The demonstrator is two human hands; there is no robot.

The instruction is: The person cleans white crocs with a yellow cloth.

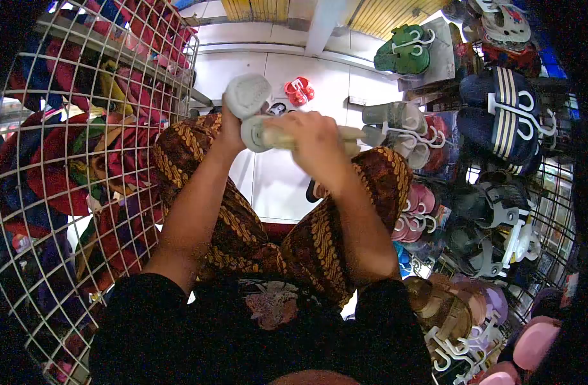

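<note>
My left hand (230,130) is closed around a pair of pale grey-white shoes (248,95), held up above my knees with their rounded ends showing. Most of its fingers are hidden behind the shoes. Just to the right, my right hand (318,146) is closed, smeared by motion, over a long pale beige object (350,133). One end of that object meets the lower shoe and the other sticks out to the right; blur hides its exact kind. Beyond both hands, a small pair of red clogs (299,91) on a white hanger lies on the floor.
A wire rack (76,154) with colourful goods stands close on my left. To the right hang several pairs of footwear, including green sandals (406,50), dark striped slides (499,115) and pink sandals (417,215). White tiles (281,179) show between my patterned trouser legs (198,151).
</note>
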